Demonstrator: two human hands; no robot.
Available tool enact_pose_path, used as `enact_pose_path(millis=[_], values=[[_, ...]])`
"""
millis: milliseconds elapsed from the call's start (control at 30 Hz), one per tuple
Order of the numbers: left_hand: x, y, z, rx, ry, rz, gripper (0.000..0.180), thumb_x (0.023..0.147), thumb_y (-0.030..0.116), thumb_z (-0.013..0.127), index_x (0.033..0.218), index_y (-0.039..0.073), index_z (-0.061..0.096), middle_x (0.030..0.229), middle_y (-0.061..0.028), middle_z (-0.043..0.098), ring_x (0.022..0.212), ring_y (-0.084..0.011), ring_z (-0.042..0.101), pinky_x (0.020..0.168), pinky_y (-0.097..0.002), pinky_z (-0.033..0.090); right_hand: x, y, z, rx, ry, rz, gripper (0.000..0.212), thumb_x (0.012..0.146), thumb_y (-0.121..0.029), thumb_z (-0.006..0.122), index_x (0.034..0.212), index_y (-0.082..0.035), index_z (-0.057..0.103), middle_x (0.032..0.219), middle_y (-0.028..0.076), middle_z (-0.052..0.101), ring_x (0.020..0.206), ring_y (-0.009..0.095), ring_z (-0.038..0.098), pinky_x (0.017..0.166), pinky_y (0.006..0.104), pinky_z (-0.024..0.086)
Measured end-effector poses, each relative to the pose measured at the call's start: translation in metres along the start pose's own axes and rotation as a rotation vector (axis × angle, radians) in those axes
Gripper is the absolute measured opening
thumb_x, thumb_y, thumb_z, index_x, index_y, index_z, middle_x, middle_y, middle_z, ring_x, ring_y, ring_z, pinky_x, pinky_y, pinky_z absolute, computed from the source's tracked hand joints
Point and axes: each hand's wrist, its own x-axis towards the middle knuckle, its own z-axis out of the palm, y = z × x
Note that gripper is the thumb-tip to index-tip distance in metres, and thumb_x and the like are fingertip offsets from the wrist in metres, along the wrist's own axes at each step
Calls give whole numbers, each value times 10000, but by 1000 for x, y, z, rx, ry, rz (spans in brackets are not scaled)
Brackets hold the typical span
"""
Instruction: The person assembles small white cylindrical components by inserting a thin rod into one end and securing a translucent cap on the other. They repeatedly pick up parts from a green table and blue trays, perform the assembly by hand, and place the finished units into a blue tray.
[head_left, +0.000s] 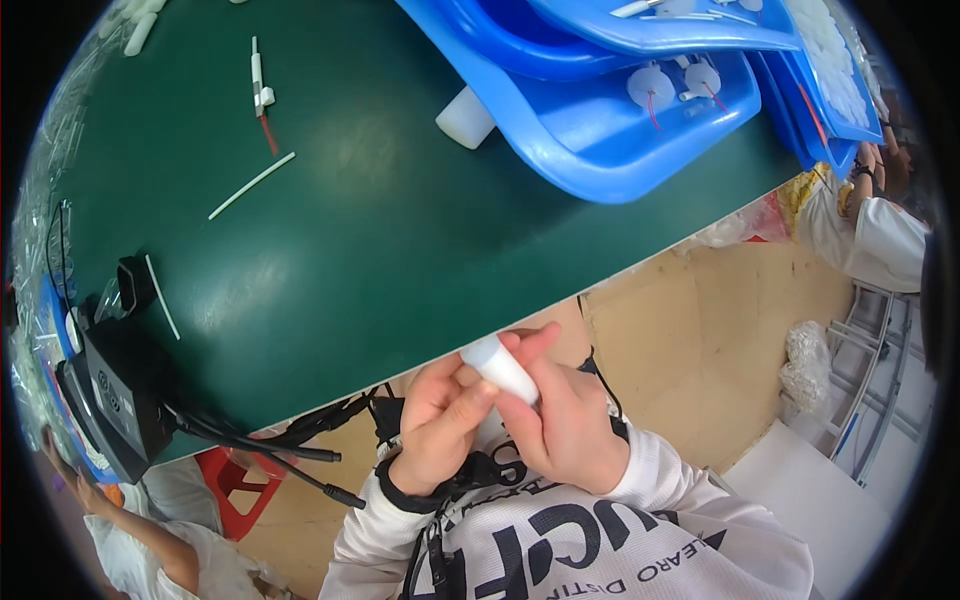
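Just off the table's near edge, a smooth white cylindrical piece point(505, 370) is held between both my hands. My left hand point(440, 415) closes on it from the left, its thumb pressed along the side. From the right, my right hand point(570, 420) grips the lower end, with the index finger stretched past the piece. What the piece belongs to cannot be made out. Another white cylinder point(466, 118) lies on the table beside the blue trays.
Blue trays point(610, 180) holding white round parts with red wires stand stacked at the far right. On the green table point(350, 250) lie thin white sticks point(252, 186) and a wired white part point(258, 85). A black device with cables point(120, 390) sits left. Other people work at both sides.
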Motion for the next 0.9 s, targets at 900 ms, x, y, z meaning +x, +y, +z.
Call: enact_pose_path(millis=[900], values=[[13, -22, -11, -191, 16, -83, 358, 877, 325, 532, 1049, 14, 573, 1067, -170, 566, 1036, -305, 519, 931, -442, 405, 28, -6, -24, -374, -182, -153, 292, 781, -220, 674, 721, 3, 495, 565, 66, 490, 451, 187, 526, 406, 281, 415]])
